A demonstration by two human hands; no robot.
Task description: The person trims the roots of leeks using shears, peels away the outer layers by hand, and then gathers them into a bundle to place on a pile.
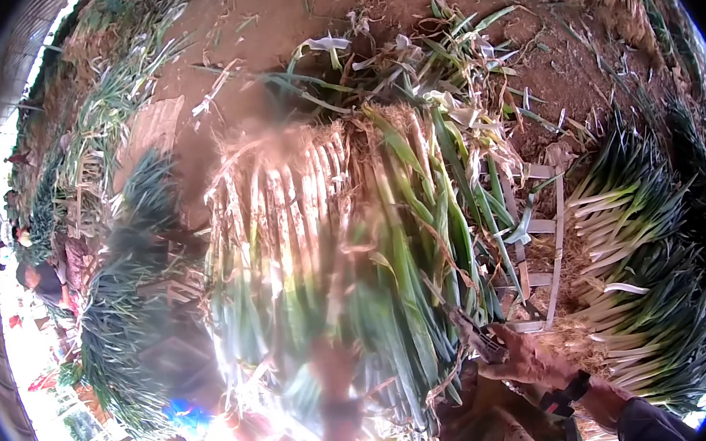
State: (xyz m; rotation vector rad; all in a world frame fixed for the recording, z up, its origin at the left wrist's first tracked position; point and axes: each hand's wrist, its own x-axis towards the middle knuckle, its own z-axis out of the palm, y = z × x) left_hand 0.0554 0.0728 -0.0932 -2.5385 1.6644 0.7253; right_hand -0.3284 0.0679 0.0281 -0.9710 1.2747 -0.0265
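Observation:
A wide pile of dirt-covered leeks lies before me, with pale stems and roots toward the top and green leaves toward me. My left hand, blurred, is over the leaves at the lower middle; its fingers and anything in them cannot be made out. At the lower right of the pile, my right hand is closed round a dark handled tool, whose thin front part points up and left toward the leaves. A dark band circles the right wrist.
Right of the pile stands a slatted frame. Beyond it lie cleaned leeks with white stems. More leeks are heaped at the left, near another person. Loose leaf scraps litter the soil at the top.

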